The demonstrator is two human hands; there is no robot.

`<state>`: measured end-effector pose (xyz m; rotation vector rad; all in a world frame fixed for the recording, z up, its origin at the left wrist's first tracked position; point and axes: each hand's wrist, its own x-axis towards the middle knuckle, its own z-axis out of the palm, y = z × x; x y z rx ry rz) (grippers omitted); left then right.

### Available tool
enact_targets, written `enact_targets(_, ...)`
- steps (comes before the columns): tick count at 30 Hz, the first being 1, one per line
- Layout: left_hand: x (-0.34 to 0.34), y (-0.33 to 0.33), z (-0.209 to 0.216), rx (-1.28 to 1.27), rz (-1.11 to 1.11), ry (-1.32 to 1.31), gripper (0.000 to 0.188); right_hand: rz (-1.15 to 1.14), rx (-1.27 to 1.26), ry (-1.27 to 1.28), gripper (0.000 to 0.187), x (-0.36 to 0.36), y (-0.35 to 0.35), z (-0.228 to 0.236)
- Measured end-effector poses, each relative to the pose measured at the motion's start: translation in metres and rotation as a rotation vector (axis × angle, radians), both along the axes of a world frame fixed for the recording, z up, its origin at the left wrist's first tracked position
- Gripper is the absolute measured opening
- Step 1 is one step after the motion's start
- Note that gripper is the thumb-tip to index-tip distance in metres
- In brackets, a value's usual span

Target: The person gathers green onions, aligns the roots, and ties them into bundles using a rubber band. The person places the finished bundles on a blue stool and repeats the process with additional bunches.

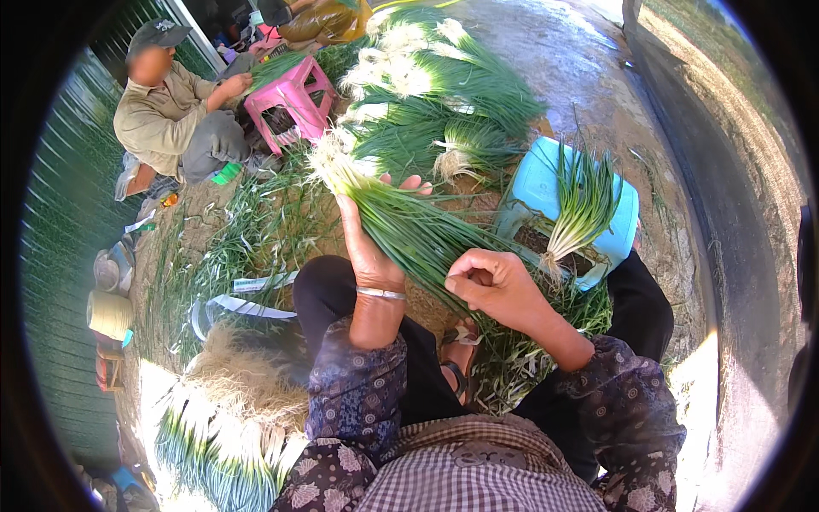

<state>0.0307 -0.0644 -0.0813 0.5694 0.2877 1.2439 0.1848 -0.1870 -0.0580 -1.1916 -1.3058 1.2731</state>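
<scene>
A thick bunch of green onions (pixel 405 224) lies across my left hand (pixel 372 254), its white roots up and to the left, its leaves running down to the right. The left fingers and thumb curl around it near the pale stems. My right hand (pixel 503 288) is over the leaf end, thumb and fingertips pinched together; whatever they grip is too small to make out. Just beyond that hand, a smaller bunch of green onions (pixel 587 209) rests on a light blue plastic stool (pixel 628 224), roots toward me.
A large heap of green onions (pixel 461 81) lies ahead. Bundled green onions (pixel 230 431) are at lower left, beside white strips (pixel 247 305) and a tape roll (pixel 111 316). Leaf scraps litter the ground. At far left a seated person (pixel 175 111) works at a pink stool (pixel 294 94).
</scene>
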Motion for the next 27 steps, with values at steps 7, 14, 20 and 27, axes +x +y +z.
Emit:
enact_targets(7,0.004,-0.001,-0.001,0.005,-0.017,-0.005,0.081,0.083,-0.148,0.122,0.012,0.005,-0.002,0.015)
enact_targets(14,0.001,-0.002,-0.003,-0.069,0.039,0.095,0.065,-0.055,0.062,0.116,0.012,-0.002,-0.005,0.003)
enact_targets(20,-0.01,0.015,-0.018,-0.227,0.198,0.007,0.049,0.053,0.417,-0.328,0.008,-0.012,-0.051,-0.001)
enact_targets(27,-0.025,0.016,0.0,-0.048,0.175,-0.047,0.065,0.287,-0.012,-1.099,0.018,0.052,-0.101,-0.007)
